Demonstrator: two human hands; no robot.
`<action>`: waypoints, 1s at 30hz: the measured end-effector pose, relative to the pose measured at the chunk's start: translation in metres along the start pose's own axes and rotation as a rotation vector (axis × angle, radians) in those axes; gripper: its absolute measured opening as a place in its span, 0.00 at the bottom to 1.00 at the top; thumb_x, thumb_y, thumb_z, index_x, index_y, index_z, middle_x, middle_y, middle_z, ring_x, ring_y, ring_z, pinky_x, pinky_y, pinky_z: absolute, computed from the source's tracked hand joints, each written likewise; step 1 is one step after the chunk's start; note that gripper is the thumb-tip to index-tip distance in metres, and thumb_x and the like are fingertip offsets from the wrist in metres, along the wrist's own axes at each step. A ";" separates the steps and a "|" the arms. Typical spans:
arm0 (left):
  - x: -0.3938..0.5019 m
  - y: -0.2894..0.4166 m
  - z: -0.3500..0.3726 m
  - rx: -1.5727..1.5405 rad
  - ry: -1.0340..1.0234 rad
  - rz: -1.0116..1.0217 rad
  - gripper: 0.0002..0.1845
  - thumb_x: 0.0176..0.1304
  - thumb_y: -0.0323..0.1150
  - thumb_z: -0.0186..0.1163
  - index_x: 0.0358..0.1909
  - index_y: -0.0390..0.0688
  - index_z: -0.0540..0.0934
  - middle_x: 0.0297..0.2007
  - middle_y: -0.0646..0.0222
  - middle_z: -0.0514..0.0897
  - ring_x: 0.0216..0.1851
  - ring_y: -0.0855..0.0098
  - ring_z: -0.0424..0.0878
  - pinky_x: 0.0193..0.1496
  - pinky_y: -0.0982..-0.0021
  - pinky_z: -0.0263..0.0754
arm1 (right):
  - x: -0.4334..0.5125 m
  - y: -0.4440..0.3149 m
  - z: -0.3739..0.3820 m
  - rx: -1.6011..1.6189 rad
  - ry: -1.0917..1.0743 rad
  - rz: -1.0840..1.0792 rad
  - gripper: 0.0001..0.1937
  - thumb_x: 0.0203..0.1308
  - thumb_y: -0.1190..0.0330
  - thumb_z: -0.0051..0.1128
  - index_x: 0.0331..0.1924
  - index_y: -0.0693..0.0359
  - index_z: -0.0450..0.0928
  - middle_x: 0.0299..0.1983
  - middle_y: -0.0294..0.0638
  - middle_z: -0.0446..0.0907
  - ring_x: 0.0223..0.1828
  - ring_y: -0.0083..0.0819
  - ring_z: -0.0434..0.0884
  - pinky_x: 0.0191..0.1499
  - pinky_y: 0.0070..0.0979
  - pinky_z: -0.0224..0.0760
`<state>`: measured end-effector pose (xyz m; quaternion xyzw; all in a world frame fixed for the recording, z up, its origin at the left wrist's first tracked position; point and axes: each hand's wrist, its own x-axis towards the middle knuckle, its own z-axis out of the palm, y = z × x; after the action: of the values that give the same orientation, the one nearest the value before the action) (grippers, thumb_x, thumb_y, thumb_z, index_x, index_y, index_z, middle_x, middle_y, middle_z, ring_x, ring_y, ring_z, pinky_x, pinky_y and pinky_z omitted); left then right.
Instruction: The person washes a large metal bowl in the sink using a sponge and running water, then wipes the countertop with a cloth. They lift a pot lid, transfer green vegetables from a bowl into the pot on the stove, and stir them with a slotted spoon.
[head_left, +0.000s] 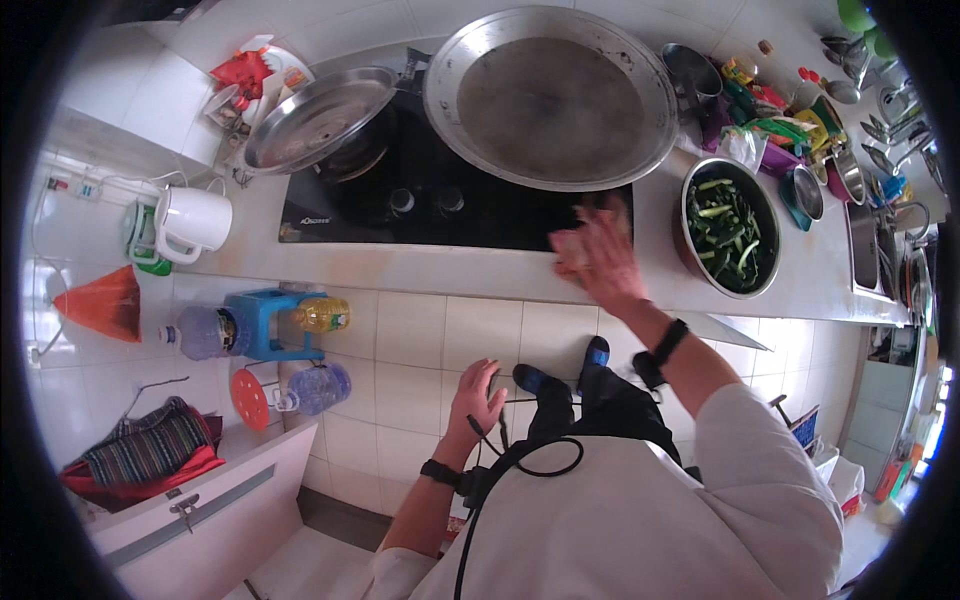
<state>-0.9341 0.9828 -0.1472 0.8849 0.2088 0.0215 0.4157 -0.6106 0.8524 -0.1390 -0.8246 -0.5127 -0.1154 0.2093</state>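
Note:
My right hand (613, 266) presses a reddish cloth (570, 253) against the front right edge of the black glass gas hob (480, 229). Motion blurs the hand and the cloth, so the exact grip is unclear. Just beyond it, a large wide metal wok (551, 169) with murky liquid in it stands over the right burner. My left hand (474, 401) hangs in front of my body over the floor. It holds nothing, and its fingers are apart. Two control knobs (426, 201) sit in the middle of the hob.
A metal lid (322, 127) leans tilted over the left burner. To the right, a metal basin (772, 251) holds cut leafy greens on the white counter (660, 225). A white electric kettle (196, 217) stands at the left. Below are a blue stool (259, 300) and an open door (225, 510).

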 end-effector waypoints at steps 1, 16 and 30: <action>0.000 -0.001 0.003 -0.003 0.005 0.000 0.26 0.63 0.33 0.63 0.64 0.41 0.73 0.62 0.52 0.75 0.64 0.50 0.72 0.67 0.56 0.70 | -0.010 0.008 -0.001 -0.053 -0.092 0.080 0.35 0.65 0.51 0.60 0.70 0.60 0.63 0.75 0.53 0.57 0.77 0.60 0.53 0.76 0.56 0.50; 0.051 0.041 -0.017 0.051 0.062 -0.015 0.31 0.62 0.31 0.64 0.67 0.37 0.69 0.64 0.51 0.74 0.65 0.48 0.71 0.67 0.56 0.69 | 0.007 -0.067 0.047 0.157 -0.348 -0.321 0.30 0.61 0.66 0.56 0.69 0.60 0.66 0.72 0.47 0.64 0.76 0.43 0.61 0.78 0.47 0.49; 0.064 0.031 -0.054 0.078 0.061 -0.094 0.30 0.61 0.32 0.64 0.66 0.41 0.70 0.64 0.52 0.74 0.66 0.50 0.71 0.69 0.56 0.68 | 0.005 -0.069 0.063 0.166 -0.422 -0.349 0.32 0.62 0.68 0.51 0.72 0.64 0.63 0.74 0.52 0.61 0.77 0.48 0.59 0.78 0.49 0.47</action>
<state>-0.8768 1.0292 -0.0979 0.8886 0.2635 0.0209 0.3749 -0.6714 0.9126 -0.1773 -0.7098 -0.6868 0.0668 0.1416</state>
